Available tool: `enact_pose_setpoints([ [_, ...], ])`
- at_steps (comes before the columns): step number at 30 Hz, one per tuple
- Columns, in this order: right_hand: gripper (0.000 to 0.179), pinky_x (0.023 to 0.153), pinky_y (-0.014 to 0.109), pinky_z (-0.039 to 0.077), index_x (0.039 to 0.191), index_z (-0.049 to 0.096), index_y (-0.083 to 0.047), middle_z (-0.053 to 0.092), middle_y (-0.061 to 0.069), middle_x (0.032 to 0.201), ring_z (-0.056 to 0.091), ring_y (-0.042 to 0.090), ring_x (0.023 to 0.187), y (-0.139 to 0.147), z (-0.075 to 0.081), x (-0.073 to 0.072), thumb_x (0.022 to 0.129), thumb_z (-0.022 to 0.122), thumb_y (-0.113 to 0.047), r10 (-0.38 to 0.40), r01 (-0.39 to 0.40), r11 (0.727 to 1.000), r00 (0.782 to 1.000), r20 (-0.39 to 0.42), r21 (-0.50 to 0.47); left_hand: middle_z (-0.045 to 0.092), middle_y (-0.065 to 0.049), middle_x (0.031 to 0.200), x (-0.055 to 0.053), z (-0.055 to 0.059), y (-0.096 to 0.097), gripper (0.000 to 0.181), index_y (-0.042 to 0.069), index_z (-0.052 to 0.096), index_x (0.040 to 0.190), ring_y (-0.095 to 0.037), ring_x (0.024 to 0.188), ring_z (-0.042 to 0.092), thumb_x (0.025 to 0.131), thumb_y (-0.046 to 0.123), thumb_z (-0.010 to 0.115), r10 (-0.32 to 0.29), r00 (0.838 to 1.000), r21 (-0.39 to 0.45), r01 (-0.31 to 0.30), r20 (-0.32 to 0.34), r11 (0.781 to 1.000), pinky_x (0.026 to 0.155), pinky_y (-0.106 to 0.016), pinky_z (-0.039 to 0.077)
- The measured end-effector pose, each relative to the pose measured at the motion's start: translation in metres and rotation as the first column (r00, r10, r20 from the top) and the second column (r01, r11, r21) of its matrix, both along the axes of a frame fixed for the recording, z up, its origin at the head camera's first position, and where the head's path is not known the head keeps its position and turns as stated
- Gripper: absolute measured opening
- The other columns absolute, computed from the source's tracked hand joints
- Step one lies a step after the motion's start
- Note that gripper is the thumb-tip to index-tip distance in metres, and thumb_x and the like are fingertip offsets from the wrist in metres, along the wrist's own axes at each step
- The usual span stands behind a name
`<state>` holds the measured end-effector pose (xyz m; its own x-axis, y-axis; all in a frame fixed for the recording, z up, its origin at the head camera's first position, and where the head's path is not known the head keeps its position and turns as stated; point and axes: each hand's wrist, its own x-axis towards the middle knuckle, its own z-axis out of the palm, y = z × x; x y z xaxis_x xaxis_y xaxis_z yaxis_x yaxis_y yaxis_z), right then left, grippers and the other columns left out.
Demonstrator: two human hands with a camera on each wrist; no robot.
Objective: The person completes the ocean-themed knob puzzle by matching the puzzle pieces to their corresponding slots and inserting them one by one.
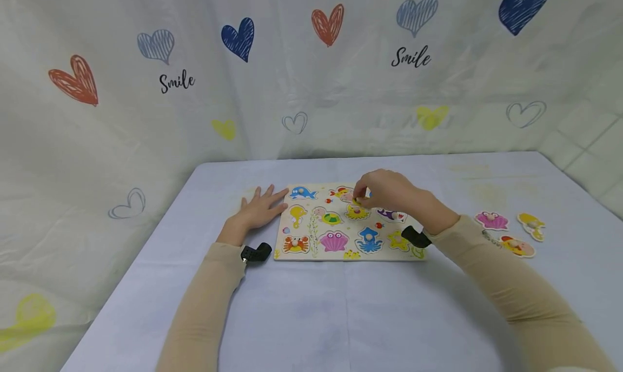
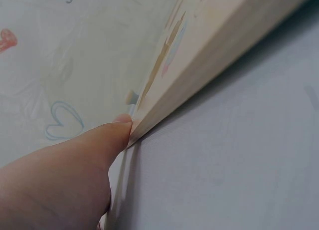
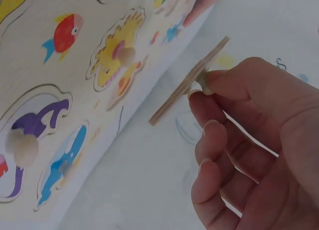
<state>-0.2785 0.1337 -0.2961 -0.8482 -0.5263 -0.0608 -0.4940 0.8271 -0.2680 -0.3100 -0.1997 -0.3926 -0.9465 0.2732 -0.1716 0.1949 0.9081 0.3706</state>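
Observation:
A wooden peg puzzle board with sea animals lies on the table. My left hand rests at its left edge with fingers spread, and the thumb touches the board's side in the left wrist view. Over the board's upper right part, my right hand pinches a puzzle piece by its small knob between thumb and forefinger. That piece is edge-on in the right wrist view, so its picture is hidden. Knobbed pieces sit in the board, among them a crab, a blue squid and a whale.
Right of the board lie a pink shell piece, a yellow seahorse piece and a fish piece, near the right sleeve. A white curtain with printed hearts hangs behind the table.

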Motion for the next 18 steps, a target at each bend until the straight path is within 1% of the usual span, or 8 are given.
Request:
enact_pose_setpoints([
  [4,0.011,0.070,0.034,0.050,0.103,0.080,-0.015,0.071,-0.004,0.094,0.058,0.020,0.086,-0.013,-0.001,-0.002,0.092,0.077,-0.016,0.017,-0.018,1.000,1.000,0.022,0.005,0.004,-0.012,0.171,0.000,0.000,0.000,0.062,0.034,0.025,0.164,-0.045,0.154,-0.010,0.107,0.056,0.039,-0.005,1.000,0.002,0.005,0.002,1.000,0.113,-0.074,-0.007],
  [8,0.011,0.071,0.034,0.051,0.102,0.080,-0.014,0.072,-0.003,0.095,0.059,0.021,0.086,-0.023,-0.002,-0.006,0.093,0.075,-0.014,0.033,-0.032,0.999,0.999,0.038,-0.019,0.005,-0.014,0.171,0.000,0.001,0.001,0.063,0.033,0.025,0.164,-0.046,0.153,-0.010,0.107,0.056,0.039,-0.012,1.000,0.010,0.012,-0.003,1.000,0.113,-0.075,-0.006],
  [11,0.011,0.075,0.036,0.053,0.103,0.080,-0.013,0.072,-0.001,0.097,0.060,0.021,0.087,-0.030,-0.002,-0.012,0.093,0.074,-0.013,0.032,-0.030,0.999,0.998,0.053,-0.037,0.005,-0.014,0.171,0.000,0.001,0.001,0.063,0.032,0.025,0.164,-0.046,0.153,-0.010,0.107,0.055,0.039,-0.013,1.000,0.012,0.013,-0.005,1.000,0.113,-0.075,-0.007],
  [15,0.011,0.081,0.037,0.054,0.102,0.081,-0.013,0.073,0.000,0.097,0.061,0.021,0.090,-0.039,-0.004,-0.018,0.094,0.074,-0.014,0.038,-0.037,0.999,0.997,0.066,-0.020,0.004,-0.013,0.171,0.000,0.000,0.000,0.063,0.033,0.025,0.164,-0.045,0.153,-0.010,0.108,0.055,0.038,-0.010,1.000,0.010,0.010,0.001,1.000,0.113,-0.075,-0.007],
  [16,0.010,0.080,0.036,0.053,0.102,0.081,-0.013,0.073,0.000,0.097,0.061,0.020,0.090,-0.042,-0.004,-0.019,0.094,0.074,-0.015,0.041,-0.040,0.999,0.997,0.069,-0.012,0.004,-0.013,0.171,0.000,0.000,0.000,0.063,0.033,0.024,0.164,-0.045,0.153,-0.010,0.108,0.055,0.038,-0.009,1.000,0.007,0.009,0.001,1.000,0.113,-0.075,-0.007],
  [18,0.010,0.075,0.035,0.054,0.102,0.081,-0.014,0.073,-0.001,0.098,0.062,0.018,0.086,-0.048,-0.005,-0.019,0.095,0.074,-0.016,0.036,-0.036,0.999,0.996,0.087,0.001,0.004,-0.013,0.171,0.000,-0.001,0.000,0.063,0.033,0.024,0.164,-0.045,0.154,-0.010,0.108,0.055,0.038,-0.010,1.000,0.006,0.010,-0.001,1.000,0.113,-0.075,-0.007],
])
